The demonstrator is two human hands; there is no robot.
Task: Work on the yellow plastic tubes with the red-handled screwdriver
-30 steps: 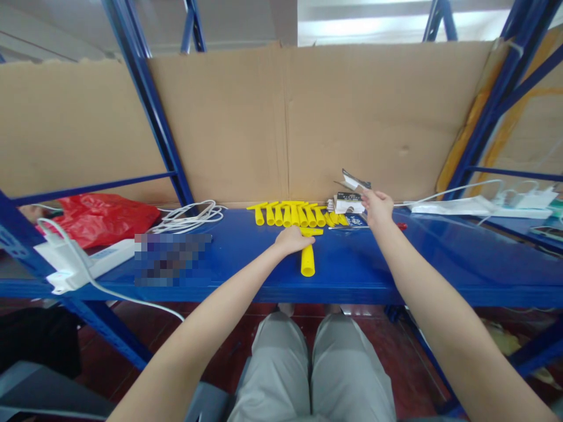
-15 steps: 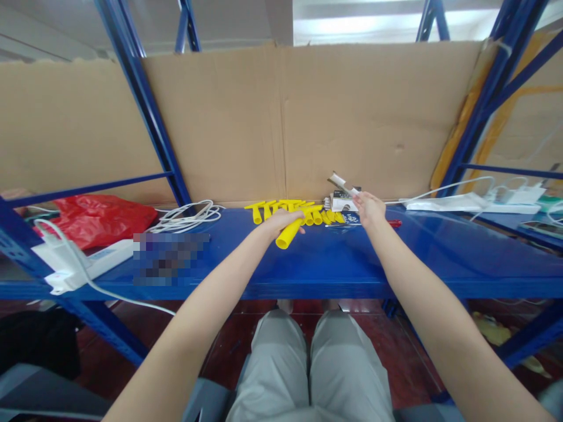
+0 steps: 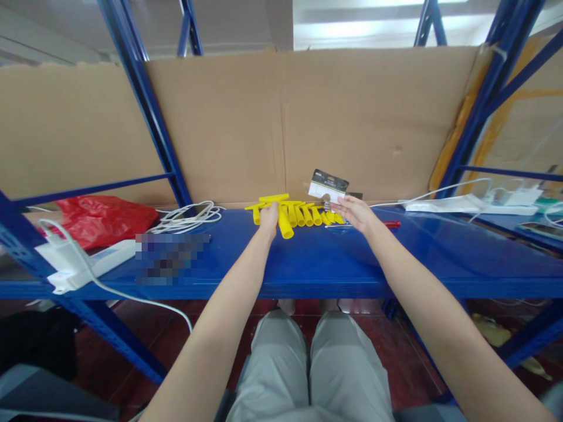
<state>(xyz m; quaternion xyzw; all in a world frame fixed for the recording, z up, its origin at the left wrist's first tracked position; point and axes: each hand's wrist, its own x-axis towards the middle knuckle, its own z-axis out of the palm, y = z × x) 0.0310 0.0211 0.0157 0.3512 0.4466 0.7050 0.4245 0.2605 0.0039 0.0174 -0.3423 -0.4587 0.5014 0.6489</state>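
Head view: holds a big yellow T piece (image 3: 285,225) in the closed grip of the left hand (image 3: 269,218), with the tube just to the right, long way running back to the near side, bar at the far end. Has it at the left part of the yellow row (image 3: 316,219) on the blue table (image 3: 316,258), touching or not, can't tell; pinches a black-and-white card (image 3: 328,185) in the right hand (image 3: 355,212), farther off to the right.

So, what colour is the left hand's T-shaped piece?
The piece is yellow, seen best in head view.
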